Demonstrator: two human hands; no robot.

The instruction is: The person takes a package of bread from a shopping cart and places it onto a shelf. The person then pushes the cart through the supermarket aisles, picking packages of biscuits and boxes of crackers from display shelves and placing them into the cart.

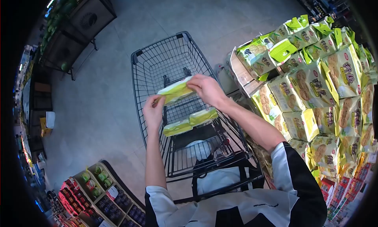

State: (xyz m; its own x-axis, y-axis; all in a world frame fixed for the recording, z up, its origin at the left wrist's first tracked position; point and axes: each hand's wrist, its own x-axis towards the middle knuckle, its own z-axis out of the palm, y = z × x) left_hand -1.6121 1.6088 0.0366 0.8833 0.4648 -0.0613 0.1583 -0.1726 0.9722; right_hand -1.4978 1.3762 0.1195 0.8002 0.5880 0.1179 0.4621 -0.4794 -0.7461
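Observation:
Over the shopping cart (pixel 136 75), a yellow-green and white food package (pixel 176 91) is held by its two ends. My left hand (pixel 154 109) pinches its left end, with thumb and fingers closed. At the other end, the fingers of my right hand (pixel 204 88) are closed on the wrapper. Two similar packages, a left one (pixel 177 128) and a right one (pixel 203 116), lie end to end inside the cart, nearer to me. The printing on the held package is too blurred to read.
Stacked bags of round biscuits (pixel 311 85) rise close on the right. At lower left stands a divided display shelf (pixel 106 187) with small packaged goods. A dark stand (pixel 84 24) bears watermelons at upper left. Grey floor (pixel 98 97) surrounds the cart.

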